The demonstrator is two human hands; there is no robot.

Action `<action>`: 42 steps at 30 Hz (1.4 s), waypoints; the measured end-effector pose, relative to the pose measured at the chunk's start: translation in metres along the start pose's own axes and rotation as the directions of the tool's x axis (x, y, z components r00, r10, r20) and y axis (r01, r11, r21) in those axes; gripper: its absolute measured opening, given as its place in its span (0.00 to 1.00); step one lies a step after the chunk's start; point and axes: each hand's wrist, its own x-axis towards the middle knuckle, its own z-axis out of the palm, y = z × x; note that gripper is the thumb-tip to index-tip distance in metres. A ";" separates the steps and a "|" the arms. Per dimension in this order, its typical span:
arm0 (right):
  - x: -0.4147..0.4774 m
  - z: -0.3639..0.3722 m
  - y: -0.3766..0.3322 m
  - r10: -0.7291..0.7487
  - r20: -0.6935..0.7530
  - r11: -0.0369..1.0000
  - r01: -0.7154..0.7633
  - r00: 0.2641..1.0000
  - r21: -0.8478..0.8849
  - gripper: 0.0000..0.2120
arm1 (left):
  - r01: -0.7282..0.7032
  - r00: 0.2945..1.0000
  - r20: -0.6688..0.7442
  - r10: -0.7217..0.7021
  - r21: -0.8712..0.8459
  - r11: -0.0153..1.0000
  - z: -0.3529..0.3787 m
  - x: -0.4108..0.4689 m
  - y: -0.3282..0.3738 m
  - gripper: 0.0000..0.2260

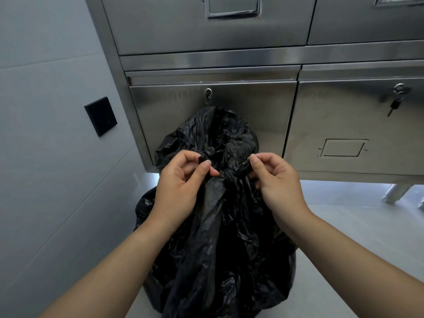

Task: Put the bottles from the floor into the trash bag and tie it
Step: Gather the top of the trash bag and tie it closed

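A black trash bag (224, 244) stands on the floor in front of me, its top gathered into a twisted neck with loose plastic fanning above it. My left hand (183, 182) pinches a strip of the bag's top on the left of the neck. On the right side, my right hand (275, 180) pinches another strip of the same plastic. Both hands are at the same height, with a knot-like bunch between them. No bottles are in sight; the bag hides whatever it holds.
A stainless steel cabinet (252, 111) with locked doors stands right behind the bag; keys (395, 104) hang from the right door's lock. A tiled wall with a black panel (101, 115) runs along the left. Pale floor (344, 226) lies to the right.
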 end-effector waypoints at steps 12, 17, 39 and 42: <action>-0.006 -0.048 0.061 0.495 -0.293 0.868 -0.483 0.818 0.116 0.10 | 0.327 0.945 -0.048 -0.323 0.106 0.939 -0.052 -0.032 -0.068 0.11; -0.002 -0.044 0.040 0.211 -0.148 0.977 -0.205 0.966 0.051 0.07 | 0.239 0.969 -0.066 -0.237 0.016 0.971 -0.042 -0.025 -0.051 0.08; -0.009 0.000 0.034 0.336 -0.006 0.879 -0.312 0.942 0.361 0.13 | 0.128 0.990 0.068 -0.127 0.003 0.992 -0.016 -0.017 -0.027 0.13; -0.006 -0.014 0.045 0.436 -0.024 0.816 -0.384 0.899 0.433 0.13 | 0.126 0.982 0.129 -0.136 0.085 0.988 -0.025 -0.025 -0.039 0.10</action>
